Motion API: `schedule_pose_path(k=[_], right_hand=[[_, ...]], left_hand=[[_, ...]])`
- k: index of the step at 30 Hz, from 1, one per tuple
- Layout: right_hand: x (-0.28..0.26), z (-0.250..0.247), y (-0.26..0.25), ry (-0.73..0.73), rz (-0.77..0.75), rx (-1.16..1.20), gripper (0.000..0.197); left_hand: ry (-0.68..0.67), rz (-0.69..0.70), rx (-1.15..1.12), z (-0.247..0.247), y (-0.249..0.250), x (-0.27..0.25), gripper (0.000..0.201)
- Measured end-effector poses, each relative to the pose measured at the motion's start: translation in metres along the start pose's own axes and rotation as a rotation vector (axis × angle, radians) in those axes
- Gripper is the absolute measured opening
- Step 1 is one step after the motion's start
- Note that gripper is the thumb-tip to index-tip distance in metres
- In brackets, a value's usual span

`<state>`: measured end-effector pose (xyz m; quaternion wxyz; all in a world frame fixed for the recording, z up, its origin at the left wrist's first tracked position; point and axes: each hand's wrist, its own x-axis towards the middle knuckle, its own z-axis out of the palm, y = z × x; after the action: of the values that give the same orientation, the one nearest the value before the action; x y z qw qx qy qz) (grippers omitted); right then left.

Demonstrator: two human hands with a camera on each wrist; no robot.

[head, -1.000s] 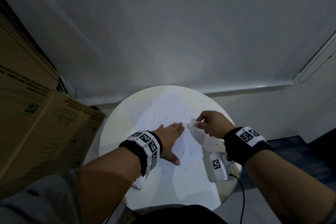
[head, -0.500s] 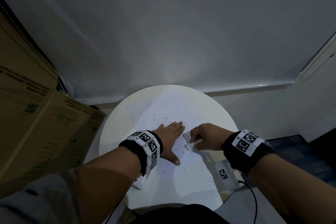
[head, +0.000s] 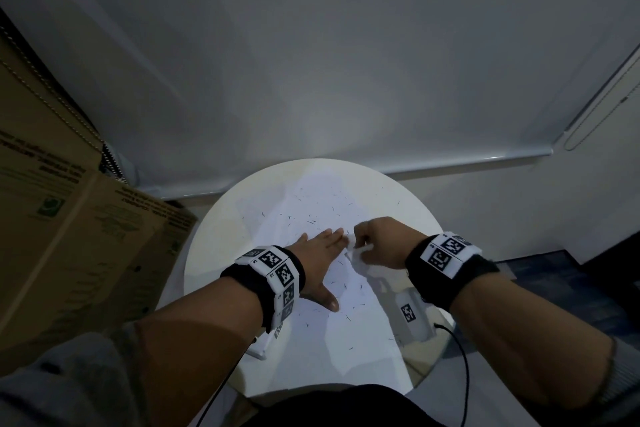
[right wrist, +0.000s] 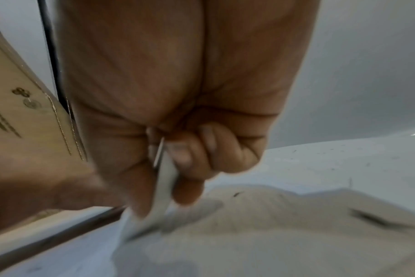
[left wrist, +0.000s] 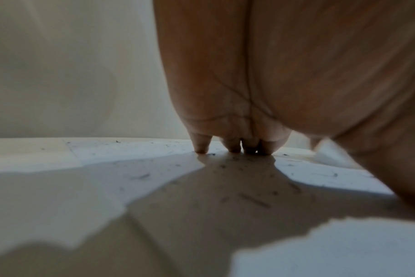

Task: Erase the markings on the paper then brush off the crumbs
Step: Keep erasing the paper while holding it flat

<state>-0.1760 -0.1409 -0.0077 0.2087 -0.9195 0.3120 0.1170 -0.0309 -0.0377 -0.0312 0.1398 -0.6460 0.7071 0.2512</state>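
Observation:
A white paper (head: 294, 211) lies on the round white table (head: 211, 253), strewn with dark eraser crumbs (head: 311, 222). My left hand (head: 323, 250) lies flat on the paper with straight fingers (left wrist: 233, 147) pressing down, crumbs (left wrist: 140, 176) around them. My right hand (head: 377, 243) sits just right of the left fingertips and pinches a thin white sheet (head: 353, 248) between thumb and curled fingers (right wrist: 178, 155). That sheet (right wrist: 162, 180) hangs down to the table; whether it is a loose piece or the paper's own lifted edge I cannot tell.
A large cardboard box (head: 69, 236) leans close against the table's left side. A grey wall and a ledge (head: 450, 163) stand behind. A black cable (head: 462, 357) hangs off the table's right rim under my right wrist.
My right hand has moved left and slightly nearer with the white sheet, ending beside the left fingertips. The left hand has stayed flat on the paper.

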Motion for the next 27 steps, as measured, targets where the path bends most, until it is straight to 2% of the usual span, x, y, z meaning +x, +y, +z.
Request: schedule_pose_path(k=[2,6,7,10,12,16,17,19,21,23,26,27], right_hand=[[0.001,0.001,0.0,0.038,0.011,0.027,0.013],[-0.015,0.009,0.0,-0.186,-0.053,0.089,0.011],[-0.016,0.01,0.0,-0.196,-0.057,0.087,0.013],[-0.01,0.009,0.003,-0.03,-0.037,0.043,0.01],[-0.009,0.009,0.002,0.024,-0.025,0.033,0.012],[-0.021,0.013,-0.005,-0.152,-0.069,0.053,0.026],[-0.022,0.013,-0.005,-0.153,-0.07,0.05,0.022],[-0.018,0.012,-0.002,-0.056,-0.038,0.045,0.01],[-0.014,0.011,0.001,0.02,-0.001,0.06,0.01],[-0.017,0.011,-0.001,-0.023,-0.018,0.057,0.009],[-0.024,0.013,-0.005,-0.165,-0.047,0.085,0.02],[-0.024,0.012,-0.006,-0.162,-0.048,0.074,0.018]], left_hand=[[0.004,-0.001,-0.014,0.0,0.0,-0.001,0.119],[-0.006,0.005,0.001,0.001,0.0,-0.002,0.119],[-0.006,0.006,0.005,0.0,0.0,-0.002,0.119],[-0.004,0.001,0.005,-0.001,0.001,-0.002,0.118],[-0.002,-0.003,0.008,0.0,0.001,-0.002,0.118],[-0.011,0.002,0.019,0.0,0.001,-0.002,0.118],[-0.012,0.003,0.019,0.0,0.001,-0.002,0.119],[-0.01,0.004,0.008,-0.001,0.001,-0.002,0.119],[-0.009,0.002,0.001,-0.001,0.001,-0.002,0.119],[-0.006,0.004,0.015,0.0,0.0,-0.003,0.119],[-0.014,0.007,0.036,0.0,0.0,-0.001,0.119],[-0.015,0.008,0.038,0.0,0.0,-0.001,0.119]])
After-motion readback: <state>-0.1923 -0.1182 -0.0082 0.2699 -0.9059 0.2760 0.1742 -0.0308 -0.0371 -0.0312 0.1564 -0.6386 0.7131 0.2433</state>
